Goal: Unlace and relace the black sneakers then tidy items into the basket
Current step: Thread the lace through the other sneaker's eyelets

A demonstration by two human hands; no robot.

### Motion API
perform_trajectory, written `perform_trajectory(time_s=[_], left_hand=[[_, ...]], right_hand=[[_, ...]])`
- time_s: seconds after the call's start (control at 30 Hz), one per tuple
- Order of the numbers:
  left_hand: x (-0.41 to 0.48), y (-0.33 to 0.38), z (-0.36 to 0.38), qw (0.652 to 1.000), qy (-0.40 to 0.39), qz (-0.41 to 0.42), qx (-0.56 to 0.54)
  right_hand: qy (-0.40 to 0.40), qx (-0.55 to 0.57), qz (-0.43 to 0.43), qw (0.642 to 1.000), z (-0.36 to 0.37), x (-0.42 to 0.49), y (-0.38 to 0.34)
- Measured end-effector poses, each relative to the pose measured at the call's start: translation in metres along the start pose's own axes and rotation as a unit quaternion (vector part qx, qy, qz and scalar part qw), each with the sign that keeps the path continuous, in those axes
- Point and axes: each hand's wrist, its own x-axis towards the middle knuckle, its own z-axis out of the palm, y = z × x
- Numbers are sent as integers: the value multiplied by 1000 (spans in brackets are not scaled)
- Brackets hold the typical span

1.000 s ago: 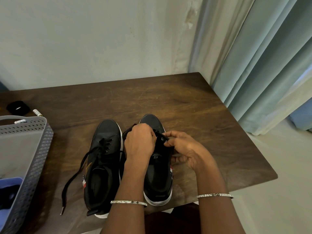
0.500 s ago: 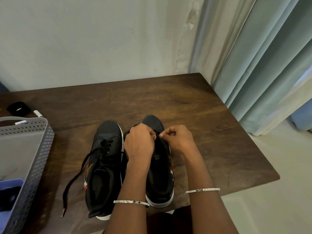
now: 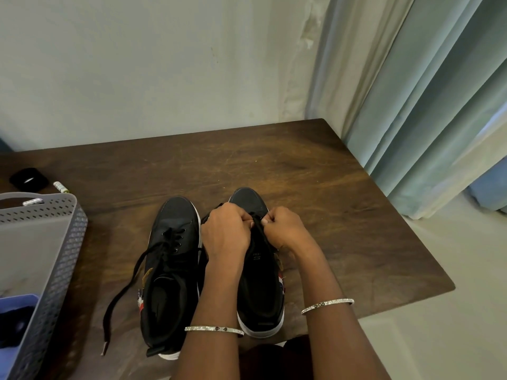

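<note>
Bangles point(image 3: 214, 329) circle both wrists at the near edge of the surface point(image 3: 343, 229); just beyond them the left hand point(image 3: 225, 234) and right hand point(image 3: 286, 231) meet over the throat of the right sneaker point(image 3: 260, 294), the fingers point(image 3: 248, 219) of each curled tight and pinching its black lace point(image 3: 258, 224) between them; which eyelet they work at is hidden under the knuckles; the step looks like threading, and it should go best with short, even pulls on each side, so the lace lies flat and both ends come out level, with the shoe held down against the wood; the left sneaker point(image 3: 170, 270) stands just beside it, toe pointing away, black with a white sole, its loose lace point(image 3: 129, 283) only partly threaded and one end trailing toward the grey basket point(image 3: 68, 242) at the left edge
</note>
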Motion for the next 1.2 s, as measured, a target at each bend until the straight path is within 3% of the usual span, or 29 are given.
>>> perform_trajectory(time_s=[0.1,0.17,0.23,0.4,0.53,0.67,0.73,0.77,0.8,0.87,0.93,1.0,1.07,1.13,1.2], left_hand=[[5,-5,-2,995,73,-22,-70],[9,-12,-7,981,149,-28,-120],[13,-22,-12,969,177,-36,-166],[12,-33,-27,925,28,-76,-370],[1,-23,-34,977,-90,-67,-181],[-5,-14,-26,976,-171,-93,-94],[-3,-15,-24,975,-173,-107,-93],[-2,-16,-24,974,-174,-110,-91],[-1,-16,-24,974,-176,-112,-87],[0,-18,-25,973,-179,-118,-83],[1,-19,-25,971,-182,-130,-89],[0,-17,-27,967,-181,-147,-102],[0,-17,-27,964,-177,-158,-117],[0,-18,-27,959,-183,-165,-140],[1,-21,-26,952,-196,-170,-162]], right_hand=[[-7,27,13,1000,-3,2,6],[-7,110,32,993,-6,3,13],[-5,187,41,982,-8,3,17],[10,357,-37,933,-17,-1,16],[20,460,-64,885,-17,-5,8],[-17,644,-101,758,-28,-11,2],[-16,671,-121,731,-35,-14,3],[-3,649,-124,751,-36,-14,5],[18,591,-122,797,-37,-14,8],[71,359,-120,923,-34,-11,14],[72,123,-120,983,-26,-7,19],[26,3,-110,994,-18,-7,18],[20,-48,-97,994,-15,-7,16],[25,-72,-94,993,-15,-5,16],[20,-20,-96,995,-16,-4,16]])
